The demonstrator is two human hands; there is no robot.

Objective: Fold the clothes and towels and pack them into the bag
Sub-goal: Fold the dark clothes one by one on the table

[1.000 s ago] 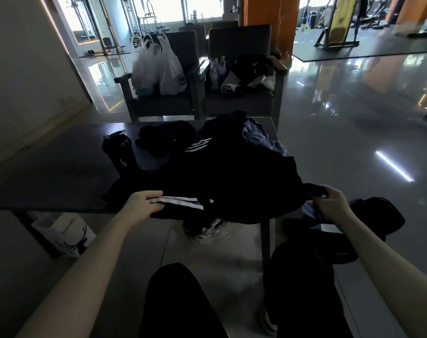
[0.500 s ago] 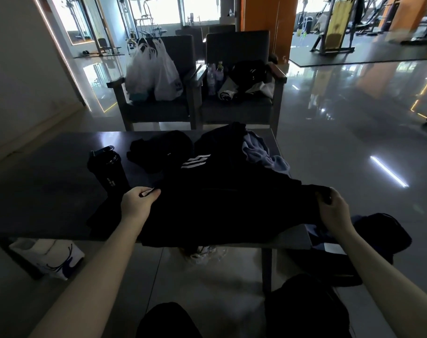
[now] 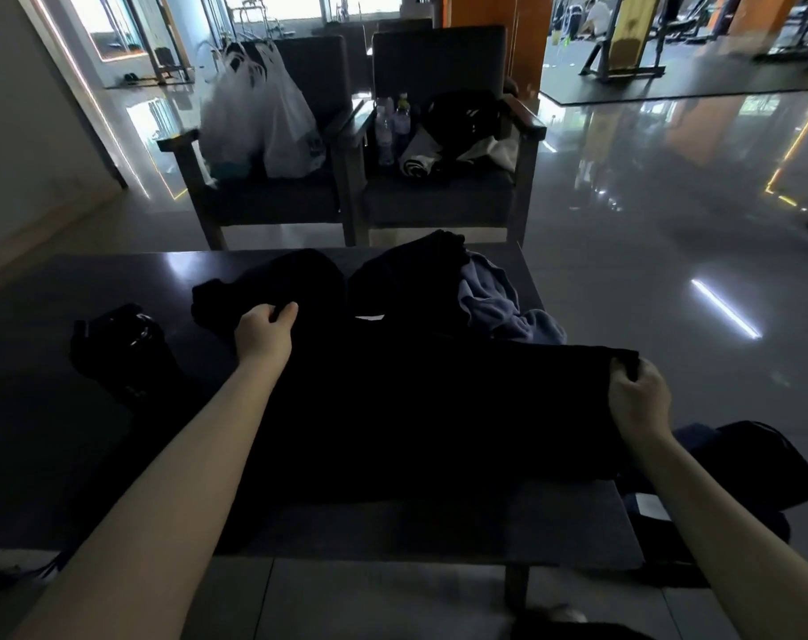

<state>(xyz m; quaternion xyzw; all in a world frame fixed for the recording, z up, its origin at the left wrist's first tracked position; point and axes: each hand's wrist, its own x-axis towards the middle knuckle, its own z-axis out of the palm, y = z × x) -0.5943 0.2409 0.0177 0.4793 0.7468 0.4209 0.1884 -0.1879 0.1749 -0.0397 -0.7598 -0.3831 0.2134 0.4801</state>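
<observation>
- a black bottle (image 3: 116,348) stands at the left on the dark table (image 3: 32,408), well apart from my hands.
- my left hand (image 3: 263,332) is over the table's middle, fingers curled in and thumb out, pinching the left end of a black garment (image 3: 416,408).
- just beyond that hand lies a heap of black clothes (image 3: 277,279). i cannot tell where the heap ends and the garment begins.
- the black garment is stretched flat across the table between my two hands and covers most of the near half.
- behind it, toward the far right corner, a blue towel (image 3: 494,297) lies crumpled against more black cloth.
- my right hand (image 3: 637,399) is at the table's right edge, fingers curled tight round the garment's right end, bunching it.
- a dark bag (image 3: 739,468) sits on the floor just past the table's right side, beside my right forearm. it is too dark to tell whether it is open.
- far back, two chairs (image 3: 439,196) hold white plastic bags (image 3: 263,117) and water bottles (image 3: 392,127).
</observation>
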